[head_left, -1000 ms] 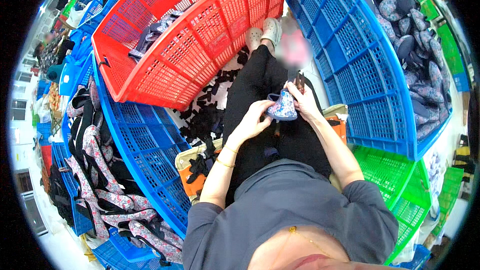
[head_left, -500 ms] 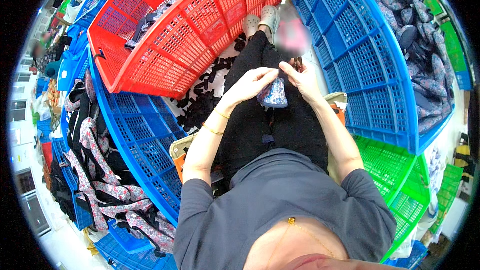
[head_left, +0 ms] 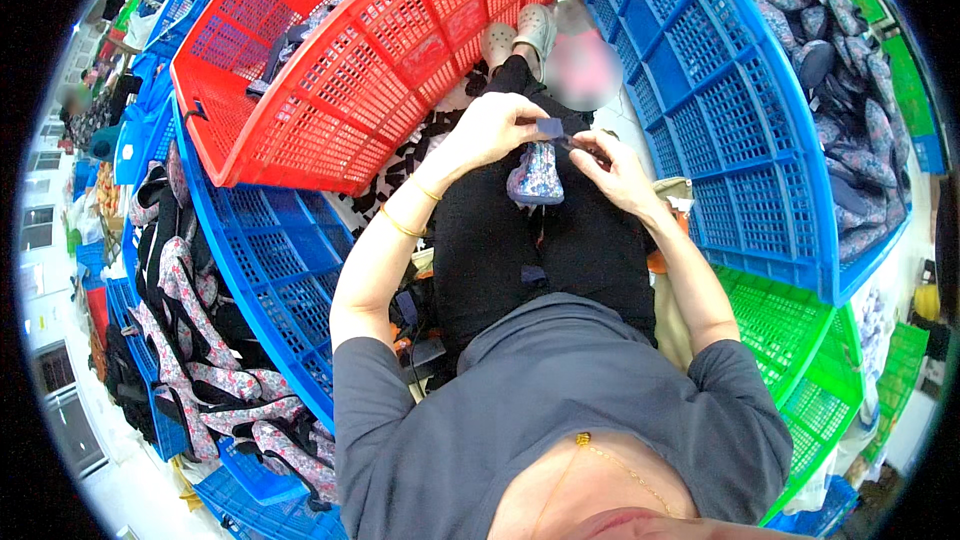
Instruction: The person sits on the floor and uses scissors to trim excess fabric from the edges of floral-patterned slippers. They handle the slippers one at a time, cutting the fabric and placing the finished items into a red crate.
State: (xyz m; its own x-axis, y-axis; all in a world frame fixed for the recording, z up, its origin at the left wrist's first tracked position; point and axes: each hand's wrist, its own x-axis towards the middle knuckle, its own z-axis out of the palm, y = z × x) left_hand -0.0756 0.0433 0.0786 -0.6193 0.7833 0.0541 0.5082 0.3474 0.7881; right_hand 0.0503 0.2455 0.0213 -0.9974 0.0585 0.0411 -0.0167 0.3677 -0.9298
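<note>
While I am watching remotely, left hand (head_left: 495,130): grip is pinching a dark tab (head_left: 549,127).
Right hand (head_left: 614,170): sitting just beside it; I cannot tell its grip.
Floral bootie (head_left: 535,177): hanging below the tab, over black trousers (head_left: 590,250).

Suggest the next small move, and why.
Perhaps ease the right hand slightly toward the dark tab, to help steady it: the left hand pinches the tab above the floral piece, with the right hand close beside.
</note>
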